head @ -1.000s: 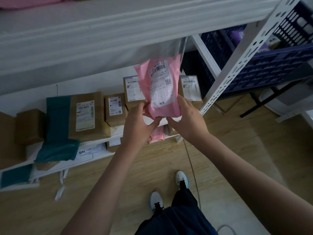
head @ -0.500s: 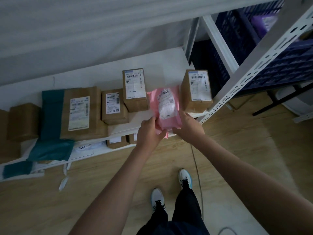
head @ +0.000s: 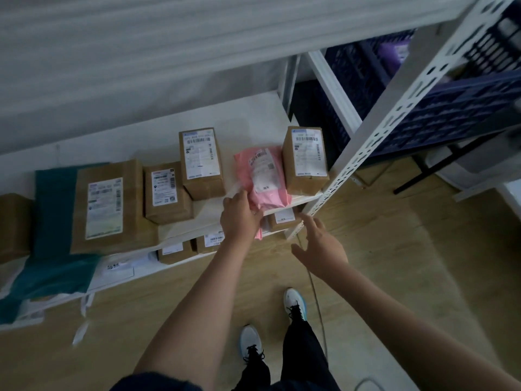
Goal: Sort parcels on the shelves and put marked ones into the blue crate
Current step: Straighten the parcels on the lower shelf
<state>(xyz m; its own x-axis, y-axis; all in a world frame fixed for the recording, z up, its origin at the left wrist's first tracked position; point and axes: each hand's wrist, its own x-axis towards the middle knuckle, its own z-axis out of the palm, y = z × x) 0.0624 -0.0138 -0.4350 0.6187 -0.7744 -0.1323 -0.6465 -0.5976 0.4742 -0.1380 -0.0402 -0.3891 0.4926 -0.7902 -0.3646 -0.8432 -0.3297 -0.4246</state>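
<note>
On the upper shelf lie five brown boxes: one cut off at the left edge, a large flat one, a small one, a tall one and another by the post. One pink bag lies between the last two, and one teal bag lies at the left. On the lower shelf, three more boxes show partly. Two blue crates stand to the right. Two hands and two shoes are visible.
</note>
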